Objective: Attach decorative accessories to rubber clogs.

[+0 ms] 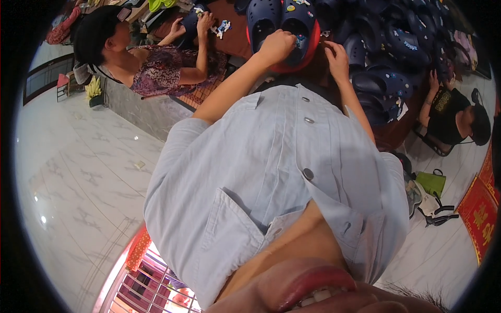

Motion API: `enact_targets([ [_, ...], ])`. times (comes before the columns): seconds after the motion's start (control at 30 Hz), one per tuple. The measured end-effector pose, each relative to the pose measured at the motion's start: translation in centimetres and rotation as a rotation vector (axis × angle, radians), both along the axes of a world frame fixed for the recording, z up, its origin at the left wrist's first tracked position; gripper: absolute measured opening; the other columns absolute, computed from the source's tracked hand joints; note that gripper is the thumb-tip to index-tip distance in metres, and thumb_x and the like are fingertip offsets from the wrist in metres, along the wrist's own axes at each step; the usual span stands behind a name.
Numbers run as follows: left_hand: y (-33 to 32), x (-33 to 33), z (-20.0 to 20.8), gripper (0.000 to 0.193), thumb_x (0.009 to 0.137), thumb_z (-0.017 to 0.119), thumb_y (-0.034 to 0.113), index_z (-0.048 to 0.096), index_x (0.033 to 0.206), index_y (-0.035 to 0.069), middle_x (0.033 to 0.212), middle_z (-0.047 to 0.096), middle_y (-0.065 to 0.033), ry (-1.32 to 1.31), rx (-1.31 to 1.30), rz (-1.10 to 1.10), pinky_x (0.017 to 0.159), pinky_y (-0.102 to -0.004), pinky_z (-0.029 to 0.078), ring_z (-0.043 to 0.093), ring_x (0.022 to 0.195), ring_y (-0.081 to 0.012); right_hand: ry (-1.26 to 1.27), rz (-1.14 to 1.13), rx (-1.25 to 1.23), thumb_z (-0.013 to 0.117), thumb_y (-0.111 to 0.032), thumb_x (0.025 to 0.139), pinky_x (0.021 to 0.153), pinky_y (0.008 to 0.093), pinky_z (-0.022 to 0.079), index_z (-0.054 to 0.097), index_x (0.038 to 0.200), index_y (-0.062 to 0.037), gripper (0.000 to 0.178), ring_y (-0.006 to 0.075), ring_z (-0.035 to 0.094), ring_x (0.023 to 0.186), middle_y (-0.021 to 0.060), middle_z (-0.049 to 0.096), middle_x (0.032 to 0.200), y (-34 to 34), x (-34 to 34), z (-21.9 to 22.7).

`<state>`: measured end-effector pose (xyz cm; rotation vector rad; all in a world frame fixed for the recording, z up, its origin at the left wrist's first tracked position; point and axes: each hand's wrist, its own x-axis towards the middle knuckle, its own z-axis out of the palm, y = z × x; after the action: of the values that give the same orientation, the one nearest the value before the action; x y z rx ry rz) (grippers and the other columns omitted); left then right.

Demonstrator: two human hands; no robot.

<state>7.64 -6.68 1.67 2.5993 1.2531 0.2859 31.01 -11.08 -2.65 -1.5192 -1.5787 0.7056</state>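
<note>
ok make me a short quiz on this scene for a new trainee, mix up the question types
1. True or false: the person's right hand is tucked inside a clog.
2. Multiple choice: the person's left hand is at
A) a green bag
B) the pair of navy clogs
C) a shirt pocket
3. Short answer: on which side of that pair, as seen in the picture, does the heap of clogs lie?

Key
1. False; it is beside the pair, off the clogs.
2. B
3. The right side.
</note>
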Motion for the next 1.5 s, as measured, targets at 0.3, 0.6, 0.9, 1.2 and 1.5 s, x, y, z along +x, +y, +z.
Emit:
enact_targets([
  [0.3, -0.4, 0.0, -0.3, 0.030, 0.071, 0.066, 0.012, 0.069, 0.101, 0.014, 0.107, 0.061, -0.0070, -0.029, 0.123, -0.291, 0.084, -0.0373, 0.051, 0.057, 0.101, -0.0283, -0.039, 0.019, 0.001, 0.061, -0.011, 0.086, 0.079, 0.0336, 0.049, 0.066, 0.108, -0.0061, 0.024, 0.0278, 0.063, 0.089, 0.0127, 0.063, 0.098, -0.1, 0.3, -0.9],
  [0.6, -1.1, 0.3, -1.2, 0.020, 0.072, 0.067, 0.014, 0.071, 0.091, 0.011, 0.101, 0.061, -0.0062, -0.072, 0.127, -0.268, 0.088, -0.0342, 0.047, 0.054, 0.101, -0.0267, -0.028, 0.051, -0.015, 0.061, -0.011, 0.086, 0.082, 0.0351, 0.048, 0.067, 0.109, -0.0069, 0.025, 0.0293, 0.063, 0.093, 0.0133, 0.064, 0.102, 0.0, -0.1, -0.9],
  [0.9, -1.2, -0.9, 2.5, 0.018, 0.083, 0.062, 0.010, 0.069, 0.099, 0.005, 0.103, 0.067, -0.0115, -0.428, -0.042, 0.123, 0.081, -0.0395, 0.051, 0.063, 0.093, -0.0311, -0.039, 0.031, -0.023, 0.061, -0.009, 0.086, 0.081, 0.0343, 0.048, 0.066, 0.109, -0.0078, 0.024, 0.0280, 0.062, 0.092, 0.0118, 0.064, 0.101, 0.4, 0.4, -1.4],
  [1.2, -0.8, -0.5, 1.7, 0.020, 0.082, 0.072, 0.013, 0.070, 0.098, 0.000, 0.085, 0.071, -0.0091, -0.798, -0.571, 0.363, 0.071, -0.0269, 0.052, 0.067, 0.076, -0.0133, 0.237, 0.224, -0.028, 0.067, -0.010, 0.084, 0.076, 0.0274, 0.047, 0.068, 0.108, -0.0075, 0.024, 0.0171, 0.063, 0.087, 0.0068, 0.065, 0.095, 1.2, -2.8, 5.3],
  [1.5, -0.6, 1.3, 1.1, 0.021, 0.084, 0.072, 0.013, 0.068, 0.101, 0.000, 0.087, 0.069, -0.0036, -0.933, -0.757, 0.334, 0.069, -0.0244, 0.049, 0.061, 0.077, -0.0090, 0.715, 0.218, -0.284, 0.068, -0.006, 0.085, 0.076, 0.0225, 0.046, 0.066, 0.100, -0.0010, 0.015, 0.0100, 0.061, 0.083, 0.0017, 0.065, 0.088, 2.1, -3.3, 2.6],
])
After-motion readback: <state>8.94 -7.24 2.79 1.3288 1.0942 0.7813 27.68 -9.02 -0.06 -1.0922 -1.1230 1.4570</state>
